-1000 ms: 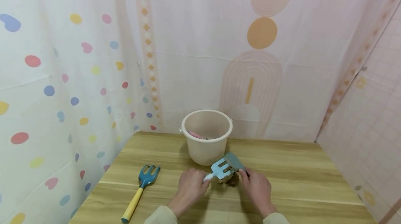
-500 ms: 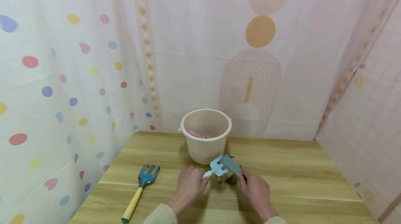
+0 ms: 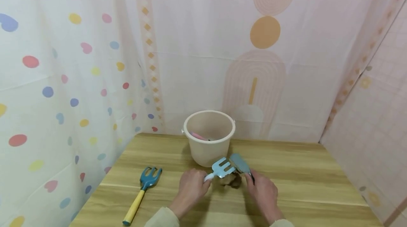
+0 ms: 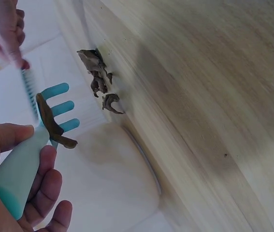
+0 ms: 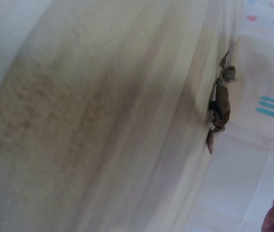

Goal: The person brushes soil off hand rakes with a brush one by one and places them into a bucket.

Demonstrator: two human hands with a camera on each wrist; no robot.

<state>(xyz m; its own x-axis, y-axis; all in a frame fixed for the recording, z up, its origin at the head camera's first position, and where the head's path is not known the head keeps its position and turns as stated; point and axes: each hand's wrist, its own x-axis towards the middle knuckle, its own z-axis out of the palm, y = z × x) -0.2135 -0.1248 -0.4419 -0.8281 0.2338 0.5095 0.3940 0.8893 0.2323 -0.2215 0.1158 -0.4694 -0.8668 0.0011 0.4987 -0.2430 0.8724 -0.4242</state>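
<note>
My left hand grips the handle of a light blue hand fork, tines pointing up and right. A brown, leaf-like scrap clings to the fork's neck in the left wrist view. In my right hand is a small brush with a grey-blue back. Its bristles, blurred, face the fork in the left wrist view. Below both tools, crumpled brown pieces like dry leaves or clay lie on the table; the right wrist view also shows these brown pieces, with only some fingers at its edge.
A cream bucket stands just behind the tools, with something pink inside. To the left lies a dark blue hand fork with a yellow handle. Patterned curtains enclose the wooden table.
Half a second ago the brush lay across the fork's tines; now it is a little right of them. The fork has shifted slightly left, and more of the brown pieces shows beneath.
</note>
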